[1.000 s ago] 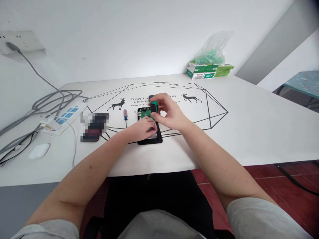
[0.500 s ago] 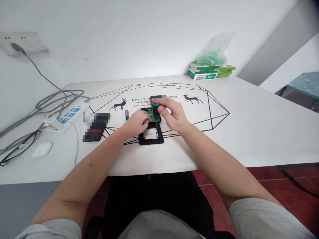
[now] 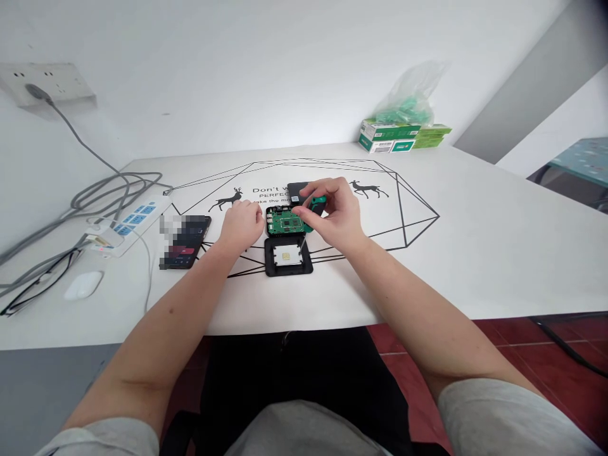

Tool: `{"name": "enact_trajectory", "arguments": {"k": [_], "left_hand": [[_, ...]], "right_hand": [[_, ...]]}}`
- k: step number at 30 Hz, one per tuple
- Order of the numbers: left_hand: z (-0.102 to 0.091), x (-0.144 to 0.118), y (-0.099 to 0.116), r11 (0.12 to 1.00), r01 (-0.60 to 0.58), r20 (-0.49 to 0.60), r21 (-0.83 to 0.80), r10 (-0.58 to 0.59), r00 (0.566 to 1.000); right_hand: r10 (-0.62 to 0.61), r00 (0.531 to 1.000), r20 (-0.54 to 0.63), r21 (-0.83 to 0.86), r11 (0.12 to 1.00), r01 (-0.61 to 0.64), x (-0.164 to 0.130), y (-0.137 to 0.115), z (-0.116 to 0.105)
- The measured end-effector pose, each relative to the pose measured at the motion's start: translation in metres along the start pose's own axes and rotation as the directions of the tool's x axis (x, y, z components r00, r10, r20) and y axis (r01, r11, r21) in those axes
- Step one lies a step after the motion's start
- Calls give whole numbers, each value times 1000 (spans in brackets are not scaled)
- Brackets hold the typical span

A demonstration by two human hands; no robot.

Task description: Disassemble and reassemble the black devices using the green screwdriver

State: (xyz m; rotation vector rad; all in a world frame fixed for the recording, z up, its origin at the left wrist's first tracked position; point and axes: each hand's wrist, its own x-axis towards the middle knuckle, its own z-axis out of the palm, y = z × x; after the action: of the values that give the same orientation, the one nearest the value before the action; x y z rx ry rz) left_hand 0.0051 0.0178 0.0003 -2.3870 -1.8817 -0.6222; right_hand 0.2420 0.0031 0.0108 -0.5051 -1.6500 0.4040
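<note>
Tabletop [image 3: 475,240]: right hand [image 3: 335,218] apparently grips screwdriver [image 3: 311,212].

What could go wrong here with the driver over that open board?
1. The right hand holds the green screwdriver tilted, its tip low by the bare circuit board; a slip might scratch it.
2. The left hand rests beside the board, not clearly on it, so the board may shift under pressure.
3. The open black case lies loose on the table; a forearm could nudge it.
</note>
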Motion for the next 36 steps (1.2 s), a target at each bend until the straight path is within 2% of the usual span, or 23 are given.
{"name": "enact_trajectory", "arguments": {"k": [3,6,10,15,17,21,24,26,30,32,36], "left_hand": [[0,0,-1,998,41,14,37,-41,999],[1,0,-3,997,66,10,49,-67,998],[1,0,-3,994,88,18,59,-89,996],[-3,-1,3,977,134,74,165,-148,986],[-5,-1,5,967,154,93,204,-176,980],[-7,-2,8,961,167,124,223,-197,972],[-8,-2,8,961,173,133,218,-204,970],[-7,-2,8,962,170,133,214,-201,970],[-6,-2,7,965,163,126,207,-191,973],[-6,-2,7,966,161,122,204,-188,975],[-6,-3,8,965,159,113,207,-185,976]], "right_hand": [[-54,998,-27,-58,997,52,1,-4,-2],[-109,994,1,-127,986,108,4,-9,-6],[-152,988,35,-127,980,156,8,-11,-10],[-217,976,-33,-140,967,211,8,-6,-7],[-188,980,-65,-95,979,181,7,-3,-4],[-21,998,-64,51,998,25,1,1,3],[38,998,-56,42,998,-36,-2,-1,3],[10,999,-39,-15,1000,-11,-1,-4,1],[-126,992,14,-149,981,126,3,-8,-3],[-174,985,7,-185,968,172,4,-7,-4],[-196,980,-34,-182,965,187,4,-2,-6]]}}
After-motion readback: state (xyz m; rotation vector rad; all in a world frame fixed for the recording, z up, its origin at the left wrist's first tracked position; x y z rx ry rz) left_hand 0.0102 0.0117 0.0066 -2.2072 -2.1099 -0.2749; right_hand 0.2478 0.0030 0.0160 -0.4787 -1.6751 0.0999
